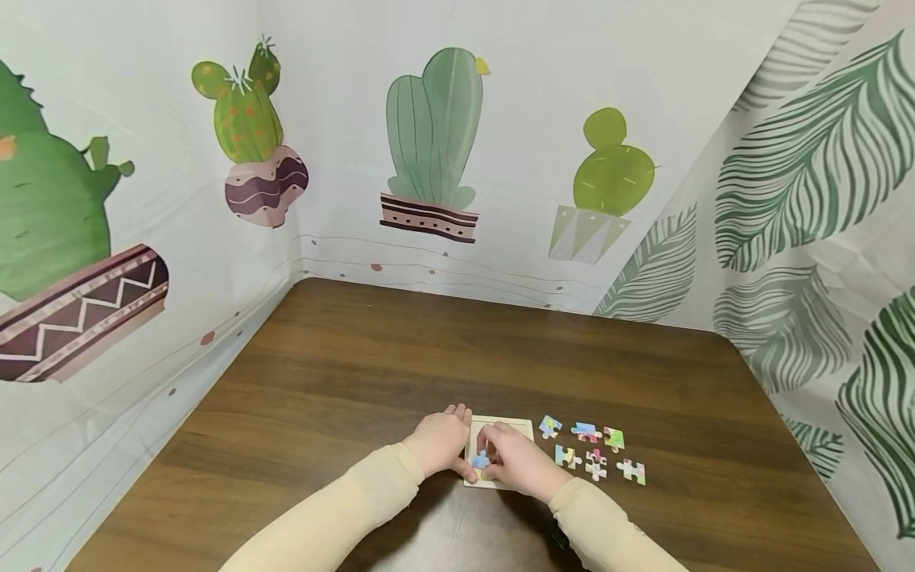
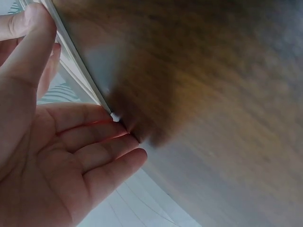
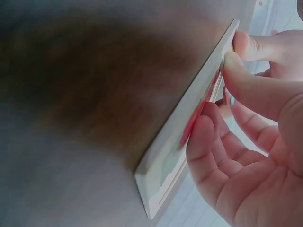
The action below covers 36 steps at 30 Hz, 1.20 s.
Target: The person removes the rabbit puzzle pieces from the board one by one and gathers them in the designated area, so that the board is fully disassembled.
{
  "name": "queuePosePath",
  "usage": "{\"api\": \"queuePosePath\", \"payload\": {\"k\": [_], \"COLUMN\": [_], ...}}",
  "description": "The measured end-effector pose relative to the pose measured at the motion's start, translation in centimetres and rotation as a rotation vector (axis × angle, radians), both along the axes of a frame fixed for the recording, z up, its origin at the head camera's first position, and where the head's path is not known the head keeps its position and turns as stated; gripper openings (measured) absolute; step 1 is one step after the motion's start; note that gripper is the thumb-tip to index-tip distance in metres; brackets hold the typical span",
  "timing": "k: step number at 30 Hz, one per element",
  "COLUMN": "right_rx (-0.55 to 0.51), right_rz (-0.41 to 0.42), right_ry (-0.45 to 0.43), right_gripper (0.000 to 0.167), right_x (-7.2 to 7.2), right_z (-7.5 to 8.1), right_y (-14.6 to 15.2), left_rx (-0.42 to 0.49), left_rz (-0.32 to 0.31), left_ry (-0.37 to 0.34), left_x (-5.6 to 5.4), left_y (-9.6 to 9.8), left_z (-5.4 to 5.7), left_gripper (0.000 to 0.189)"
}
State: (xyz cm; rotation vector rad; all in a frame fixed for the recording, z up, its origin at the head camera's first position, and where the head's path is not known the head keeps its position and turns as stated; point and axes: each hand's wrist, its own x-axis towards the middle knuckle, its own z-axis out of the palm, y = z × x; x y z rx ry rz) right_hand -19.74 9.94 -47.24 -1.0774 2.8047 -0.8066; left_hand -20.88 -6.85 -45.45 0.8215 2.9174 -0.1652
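A pale wooden puzzle frame (image 1: 502,419) lies flat on the table. My left hand (image 1: 441,438) rests along its left side, fingers straight against the edge and thumb at the lower left corner. In the left wrist view, those fingertips (image 2: 137,153) reach past the frame's rim (image 2: 75,56). Over the frame, my right hand (image 1: 525,461) bends its fingers and thumb around a blue jigsaw piece (image 1: 480,459) at the lower left of the tray. The right wrist view shows that thumb (image 3: 241,75) pressed close to the frame's edge (image 3: 161,142), with red and green picture parts beneath the fingers.
Several loose jigsaw pieces lie right of the frame, among them a blue and yellow one (image 1: 550,427), a green one (image 1: 613,438) and a pale one (image 1: 632,470). The brown wooden table (image 1: 343,357) meets cactus-printed cloth (image 1: 515,159) at its back and left.
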Motion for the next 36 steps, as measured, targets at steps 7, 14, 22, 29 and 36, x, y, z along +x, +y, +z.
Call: {"api": "queuePosePath", "payload": {"k": [7,14,22,29,36], "right_rx": [-0.081,-0.127,-0.190,-0.196,-0.171], "right_rz": [-0.001,-0.037,-0.062,-0.109,-0.113], "right_ry": [-0.155,-0.218,-0.241,-0.241,-0.272], "right_gripper": [0.023,0.014,0.012,0.008,0.004], "right_x": [-0.4,-0.6,-0.6,-0.7,-0.3], "right_z": [0.1,0.1,0.3,1.2,1.4], "right_y": [0.4,0.6,1.0,2.1,4.9], "left_rx": [0.001,0.016,0.018,0.015,-0.004], "left_rz": [-0.003,0.008,0.017,0.018,0.023], "left_ry": [0.002,-0.009,-0.018,-0.007,-0.025], "left_x": [0.1,0.2,0.3,0.2,0.2], "left_y": [0.0,0.0,0.1,0.1,0.1], "left_z": [0.0,0.2,0.3,0.4,0.3], "left_gripper": [0.106,0.105,0.104,0.104,0.105]}}
